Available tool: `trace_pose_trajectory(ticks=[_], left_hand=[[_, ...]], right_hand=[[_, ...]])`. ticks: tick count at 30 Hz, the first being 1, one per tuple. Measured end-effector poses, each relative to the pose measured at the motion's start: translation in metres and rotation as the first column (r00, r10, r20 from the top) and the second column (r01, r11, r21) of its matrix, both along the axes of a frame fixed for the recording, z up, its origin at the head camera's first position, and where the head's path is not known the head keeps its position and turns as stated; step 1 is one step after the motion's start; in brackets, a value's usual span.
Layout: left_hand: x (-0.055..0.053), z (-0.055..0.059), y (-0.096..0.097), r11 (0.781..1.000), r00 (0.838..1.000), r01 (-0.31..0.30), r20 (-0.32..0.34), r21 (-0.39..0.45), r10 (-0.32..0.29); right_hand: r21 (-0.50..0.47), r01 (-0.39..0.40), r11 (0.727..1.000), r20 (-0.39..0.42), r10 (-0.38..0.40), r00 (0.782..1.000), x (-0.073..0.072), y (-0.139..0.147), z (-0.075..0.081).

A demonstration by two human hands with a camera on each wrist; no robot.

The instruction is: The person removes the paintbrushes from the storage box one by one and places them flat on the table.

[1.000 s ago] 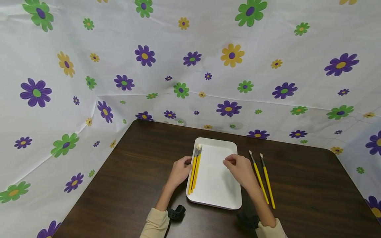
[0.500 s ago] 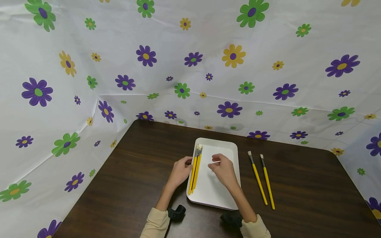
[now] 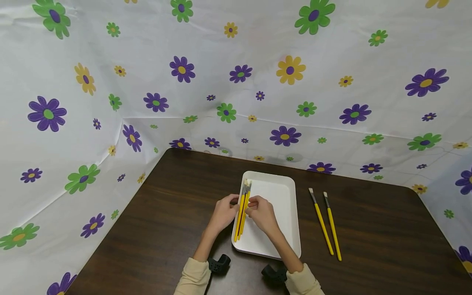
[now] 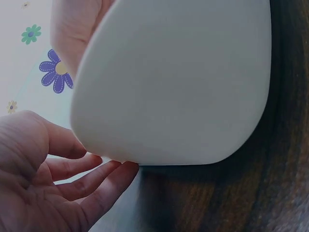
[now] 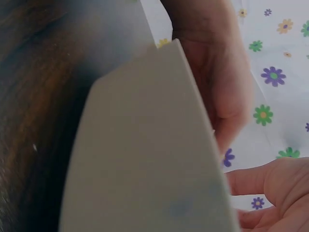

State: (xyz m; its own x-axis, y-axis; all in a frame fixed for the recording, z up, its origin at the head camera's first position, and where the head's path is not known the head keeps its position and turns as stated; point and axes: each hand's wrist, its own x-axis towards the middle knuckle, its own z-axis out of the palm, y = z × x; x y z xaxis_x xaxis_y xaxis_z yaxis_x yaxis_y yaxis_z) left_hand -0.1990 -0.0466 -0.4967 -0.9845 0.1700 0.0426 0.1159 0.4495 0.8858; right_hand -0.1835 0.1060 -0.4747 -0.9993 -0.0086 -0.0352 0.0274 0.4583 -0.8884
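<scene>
A white tray (image 3: 278, 192) lies on the table. Along its left side lie three yellow paintbrushes (image 3: 241, 215) with pale bristles pointing away. My left hand (image 3: 222, 214) holds the tray's left edge; the left wrist view shows its fingertips against the outer wall and its thumb at the rim. My right hand (image 3: 262, 213) is inside the tray, with thumb and fingertips at the brush handles; I cannot tell whether they press on one. In the right wrist view, the tray wall (image 5: 145, 145) hides the right fingertips.
To the right of the tray, two more yellow brushes (image 3: 333, 229) lie side by side on the dark wooden table (image 3: 387, 233). A flowered white sheet (image 3: 206, 82) hangs behind and at the sides. Black camera mounts (image 3: 219, 264) sit at the wrists.
My right hand has moved left across the tray, from near its right edge to the brushes. My left hand has stayed at the left edge. The brushes look unmoved.
</scene>
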Motion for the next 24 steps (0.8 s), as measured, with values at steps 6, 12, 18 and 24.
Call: trace_pose_trajectory(ticks=[6,12,18,24], left_hand=[[0.001,0.002,0.001,1.000,1.000,0.013,0.000,0.006,-0.013],[0.000,0.001,0.000,1.000,1.000,0.019,-0.009,0.001,-0.019],[0.000,0.000,0.000,1.000,1.000,0.013,-0.010,-0.010,-0.013],[0.000,0.000,0.000,1.000,1.000,0.007,-0.022,-0.021,-0.008]], right_hand=[[0.009,-0.019,1.000,0.006,0.019,1.000,-0.001,-0.005,-0.006],[0.002,-0.022,1.000,-0.019,0.022,1.000,0.000,-0.012,-0.010],[-0.009,-0.016,1.000,-0.023,0.016,1.000,0.002,-0.015,-0.009],[-0.013,-0.016,1.000,-0.011,0.016,1.000,0.002,-0.015,-0.010]])
